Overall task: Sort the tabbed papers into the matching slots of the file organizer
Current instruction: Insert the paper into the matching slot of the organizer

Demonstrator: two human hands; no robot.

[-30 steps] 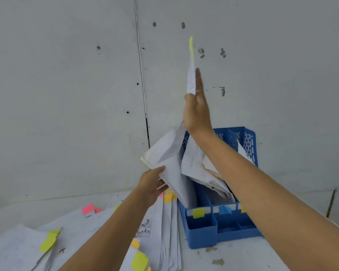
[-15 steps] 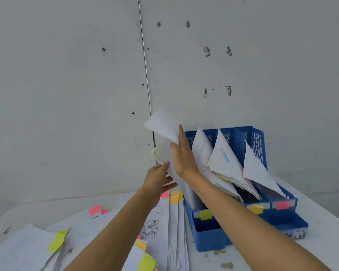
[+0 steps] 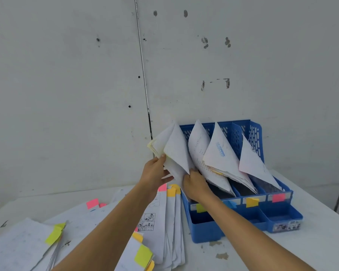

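A pale wall (image 3: 67,94) with a vertical seam fills the far side. Against it stands a white table (image 3: 321,241). Loose tabbed papers (image 3: 160,222) lie fanned over the table's near left part, just left of the blue file organizer (image 3: 209,231), which sits at the right with its back to the wall.

The organizer has 4 slots. The 3 on the right hold leaning papers (image 3: 221,153) whose top corners point up. In the leftmost slot stands a sheaf (image 3: 176,153), tilted to the left over the organizer's edge.

The left hand (image 3: 155,173) pinches the sheaf's left edge, thumb on the near face and fingers behind. The right hand (image 3: 196,185) is at the sheaf's lower right edge, where its fingers curl down into the slot and vanish behind the paper, so it seems to grip there.

Along the slot fronts sit 4 labels, left to right: a yellow-green label (image 3: 200,207), a blue label (image 3: 230,204), an orange label (image 3: 251,202) and a pink label (image 3: 278,197). On the loose papers show a pink tab (image 3: 92,203) and a yellow-green tab (image 3: 54,233).
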